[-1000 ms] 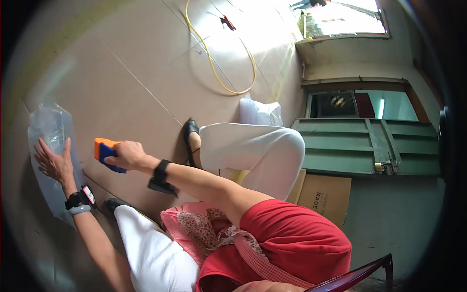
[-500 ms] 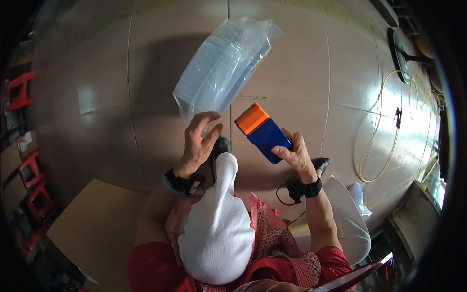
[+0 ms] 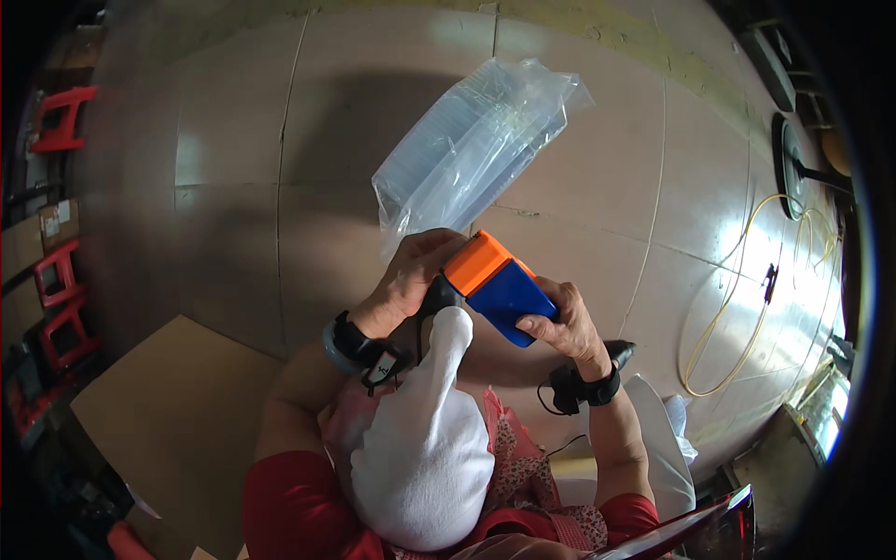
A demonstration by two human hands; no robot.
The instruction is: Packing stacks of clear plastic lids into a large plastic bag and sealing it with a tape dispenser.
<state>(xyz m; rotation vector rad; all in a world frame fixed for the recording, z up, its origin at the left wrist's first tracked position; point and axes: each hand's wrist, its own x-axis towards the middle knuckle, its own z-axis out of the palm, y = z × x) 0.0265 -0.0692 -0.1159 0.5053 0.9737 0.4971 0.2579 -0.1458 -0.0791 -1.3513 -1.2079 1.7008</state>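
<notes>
My right hand (image 3: 567, 322) grips the blue end of a boxy blue-and-orange plastic case (image 3: 513, 303), thumb on the near face. At its orange end (image 3: 481, 263), my left hand (image 3: 415, 275) is closed, with its fingertips against the left edge and partly hidden. The case is tilted in front of me. Just beyond my hands, on the floor, lies a clear plastic bag (image 3: 481, 140) that seems to hold a stack of clear sheets or trays. Both wrists wear black straps.
A brown cardboard sheet (image 3: 177, 429) is at my left, with red plastic stools (image 3: 61, 280) farther left. A yellow hose (image 3: 691, 359) loops on the tiled floor (image 3: 597, 252) at the right, near a dark round stand base (image 3: 789, 168). A white chair (image 3: 653, 457) is under me.
My left hand has moved in to the orange end of the case, and its fingers have closed. The case has turned a little and come nearer. The whole view has shifted slightly.
</notes>
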